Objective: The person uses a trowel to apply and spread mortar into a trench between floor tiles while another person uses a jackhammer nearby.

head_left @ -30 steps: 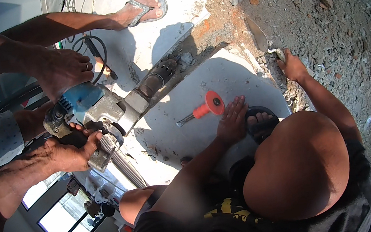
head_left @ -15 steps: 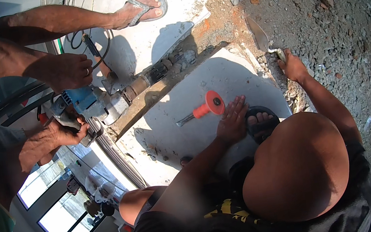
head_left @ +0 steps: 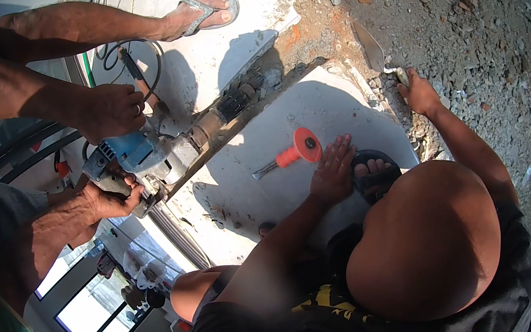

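Observation:
My right hand (head_left: 420, 95) is closed round the handle of a trowel (head_left: 369, 47), whose blade rests at the edge of the rubble. Palm down, my left hand (head_left: 332, 175) lies flat on the pale slab (head_left: 333, 114), between my sandalled foot and a cold chisel (head_left: 291, 154). That chisel has an orange grip and a round hand guard; my fingertips are close beside the guard. Across the slab, a co-worker's two hands (head_left: 110, 113) hold a blue and grey rotary hammer (head_left: 143, 153). Its front end points into the groove between the two slabs.
A hammer (head_left: 148, 91) lies on the far slab (head_left: 241, 4) near a looped dark cable (head_left: 158, 65). The co-worker's foot in a grey flip-flop (head_left: 208, 13) stands on that slab. Broken rubble and soil (head_left: 468, 53) spread along the right. A metal door track (head_left: 180, 237) runs at left.
The co-worker's rotary hammer has shifted a little to the right and forward along the groove, with both their hands. My hands, the trowel and the chisel stay in place.

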A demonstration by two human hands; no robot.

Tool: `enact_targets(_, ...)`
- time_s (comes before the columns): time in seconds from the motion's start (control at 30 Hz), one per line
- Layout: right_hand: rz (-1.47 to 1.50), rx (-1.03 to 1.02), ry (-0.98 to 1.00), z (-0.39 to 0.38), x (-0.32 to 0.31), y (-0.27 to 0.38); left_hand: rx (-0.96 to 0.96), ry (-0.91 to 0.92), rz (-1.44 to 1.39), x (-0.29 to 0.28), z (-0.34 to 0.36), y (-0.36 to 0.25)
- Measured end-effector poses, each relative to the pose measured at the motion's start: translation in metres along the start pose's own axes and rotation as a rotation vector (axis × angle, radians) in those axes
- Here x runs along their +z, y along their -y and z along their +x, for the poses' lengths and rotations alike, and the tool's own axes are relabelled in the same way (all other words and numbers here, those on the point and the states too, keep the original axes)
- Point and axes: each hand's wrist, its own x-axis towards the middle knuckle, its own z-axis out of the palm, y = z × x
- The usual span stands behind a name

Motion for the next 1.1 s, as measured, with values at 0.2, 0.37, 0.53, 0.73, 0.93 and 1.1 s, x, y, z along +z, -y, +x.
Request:
enact_targets(0.2, 0.002, -0.004, -0.003, 0.0008, 0.0017, -0.0015, -0.015, 0.025, 0.012, 0.0021, -0.0012, 0.0000)
enact_targets(0.37, 0.017, -0.020, -0.002, 0.0019, 0.0011, -0.0026, -0.016, 0.014, 0.006, 0.0022, -0.0022, 0.0002)
enact_targets(0.53, 0.011, -0.018, -0.001, 0.0006, 0.0000, -0.0018, -0.008, 0.015, -0.024, 0.0041, -0.0024, 0.0020)
enact_targets(0.73, 0.007, -0.040, -0.019, 0.0038, 0.0033, -0.0032, -0.003, -0.015, -0.007, 0.0031, -0.0021, 0.0020)
enact_targets(0.93, 0.000, -0.021, 0.001, 0.0039, 0.0020, -0.0046, 0.006, -0.014, -0.018, 0.0021, 0.0000, 0.0014)
enact_targets(1.1, 0.003, -0.017, -0.007, 0.0027, 0.0017, -0.0039, 0.005, -0.020, -0.024, 0.0022, 0.0002, 0.0009)
